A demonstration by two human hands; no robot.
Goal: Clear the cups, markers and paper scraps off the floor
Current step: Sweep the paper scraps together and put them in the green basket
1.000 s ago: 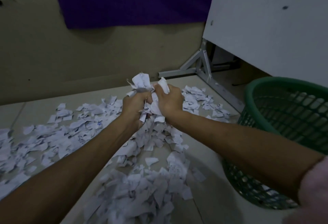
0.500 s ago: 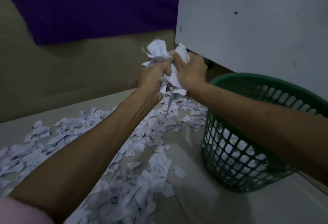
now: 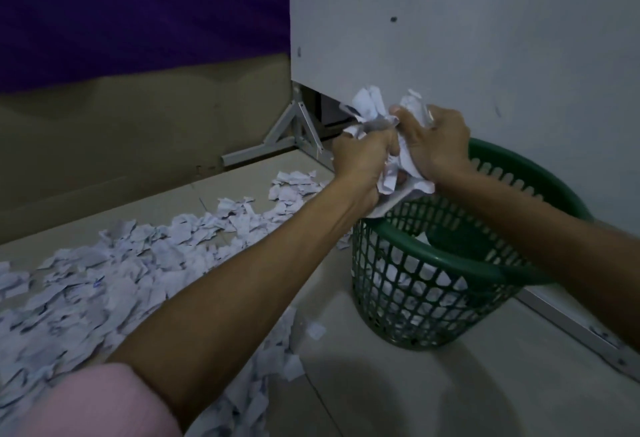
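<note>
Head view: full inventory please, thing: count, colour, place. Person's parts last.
wad of paper scraps: one, white, gripped between both hands above the basket's near-left rim
loose paper scraps: many, white with blue marks, strewn over the floor at left
floor: one, beige tile, lower frame
basket: one, green plastic mesh, standing on the floor at right, white scraps inside
panel: one, grey-white, upright behind the basket
metal bracket: one, pale grey, at the panel's foot
cloth: one, purple, on the wall upper left
sleeve: one, pink, bottom left
left hand: grips the wad
right hand: grips the wad
</note>
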